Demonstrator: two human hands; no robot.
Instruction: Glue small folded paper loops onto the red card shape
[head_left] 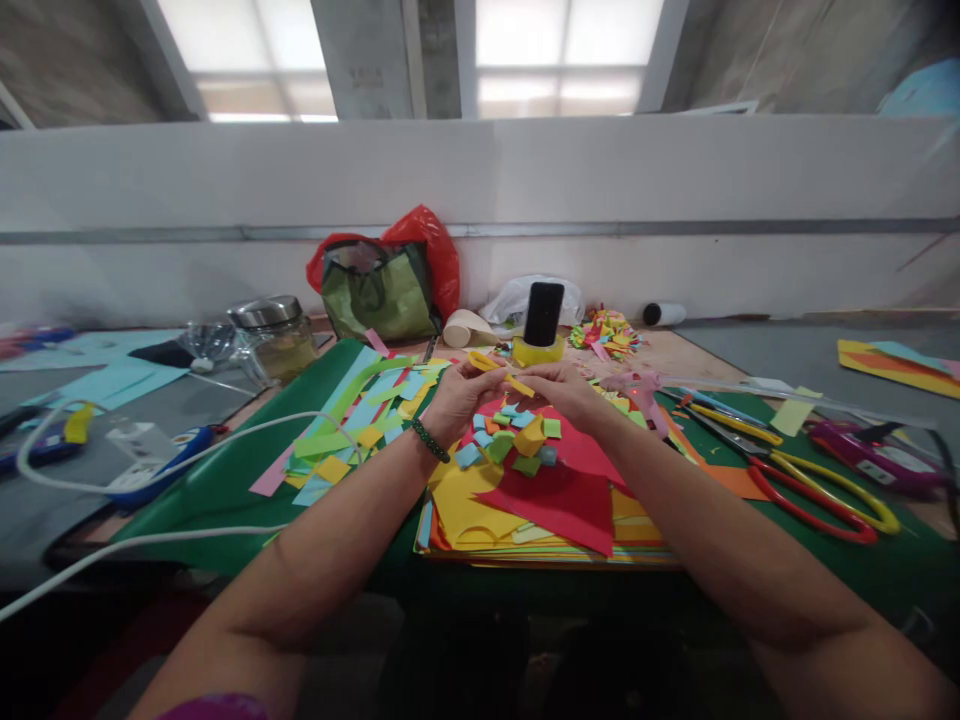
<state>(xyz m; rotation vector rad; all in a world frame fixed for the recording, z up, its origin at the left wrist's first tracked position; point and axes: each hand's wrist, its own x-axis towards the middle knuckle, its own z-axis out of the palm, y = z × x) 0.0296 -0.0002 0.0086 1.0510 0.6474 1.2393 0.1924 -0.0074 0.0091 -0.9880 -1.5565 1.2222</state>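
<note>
Both of my hands meet above the middle of the table on a yellow strip of felt-like sheet. My left hand wears a dark beaded bracelet and pinches the strip's folded-looking end. The fingers of my right hand are closed on its other end. Below the hands, small blue, green and yellow cut pieces lie in a heap on a red sheet. That sheet rests on a stack of yellow and other coloured sheets. Loose coloured strips are scattered to the left.
To the right lie large scissors with red and yellow handles and a pink glue gun. A phone stands in a yellow tape roll. A glass jar and white cable are left, a green bag behind.
</note>
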